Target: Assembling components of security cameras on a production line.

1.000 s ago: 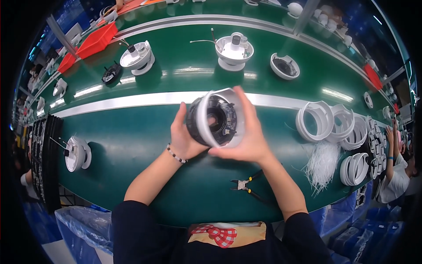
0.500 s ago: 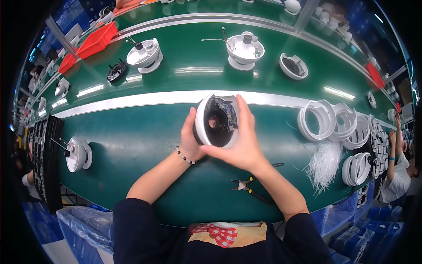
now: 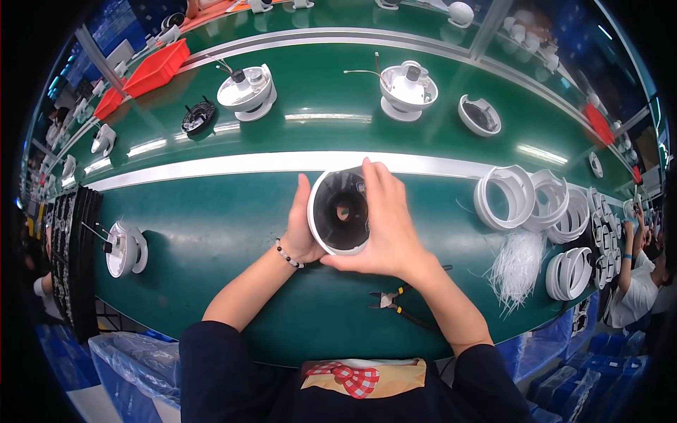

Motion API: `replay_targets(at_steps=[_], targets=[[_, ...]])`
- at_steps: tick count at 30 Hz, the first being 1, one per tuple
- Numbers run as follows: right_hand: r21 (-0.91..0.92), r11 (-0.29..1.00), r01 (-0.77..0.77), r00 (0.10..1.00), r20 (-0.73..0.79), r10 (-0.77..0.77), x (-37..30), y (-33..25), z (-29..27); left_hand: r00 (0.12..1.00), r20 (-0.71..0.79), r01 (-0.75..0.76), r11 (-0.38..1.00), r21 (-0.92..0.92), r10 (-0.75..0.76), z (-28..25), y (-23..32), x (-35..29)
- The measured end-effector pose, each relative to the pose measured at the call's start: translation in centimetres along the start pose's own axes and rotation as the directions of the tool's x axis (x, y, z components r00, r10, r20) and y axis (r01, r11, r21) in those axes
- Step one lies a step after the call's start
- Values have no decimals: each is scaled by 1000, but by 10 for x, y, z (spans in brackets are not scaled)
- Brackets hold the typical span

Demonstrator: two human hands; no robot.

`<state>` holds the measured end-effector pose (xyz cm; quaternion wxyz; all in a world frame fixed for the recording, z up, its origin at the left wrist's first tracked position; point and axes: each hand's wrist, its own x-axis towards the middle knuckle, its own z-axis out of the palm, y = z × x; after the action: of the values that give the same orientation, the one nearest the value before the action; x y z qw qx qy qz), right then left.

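Both hands hold a round white-rimmed housing [image 3: 316, 218] with a black funnel-shaped inside and a hole at its centre, raised over the green table's middle. My left hand [image 3: 302, 225] is closed against its left side, thumb pointing up, beaded bracelet at the wrist. My right hand [image 3: 388, 218] wraps its right side, fingers over the far edge and thumb along the near rim. My right fingers cover part of the inside. Black-handled cutting pliers [image 3: 388, 299] lie by my right forearm, jaws apart.
White rings [image 3: 504, 199] stand in stacks at the right, beside a bundle of clear strips [image 3: 518, 271]. A white camera unit [image 3: 125, 250] sits at left near black trays [image 3: 74, 254]. Past a pale rail, the belt carries white camera units [image 3: 409, 92] and a black round part [image 3: 198, 117].
The housing has turned in my hands, so its black inside shows more squarely and its circuit board is mostly out of sight. Units on the far belt have shifted right.
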<state>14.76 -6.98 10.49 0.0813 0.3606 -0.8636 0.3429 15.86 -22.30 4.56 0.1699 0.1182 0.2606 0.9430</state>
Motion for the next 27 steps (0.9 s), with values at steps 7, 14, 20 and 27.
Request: replay_targets(at_steps=[7,14,20,27], targets=[[-112,986,121,991,-43,-126,8,-3,16,981,-194,-49,994,-103,28,7,20,4],[-163,984,79,990,-105,-96,12,17,13,994,-98,-70,982,-176,54,-2,30,37],[-112,993,-25,990,135,40,-73,-10,-36,992,-82,-105,977,-187,91,-32,73,75],[-454,890,41,961,261,89,-122,-54,-45,914,-402,-11,995,100,50,-61,117,144]])
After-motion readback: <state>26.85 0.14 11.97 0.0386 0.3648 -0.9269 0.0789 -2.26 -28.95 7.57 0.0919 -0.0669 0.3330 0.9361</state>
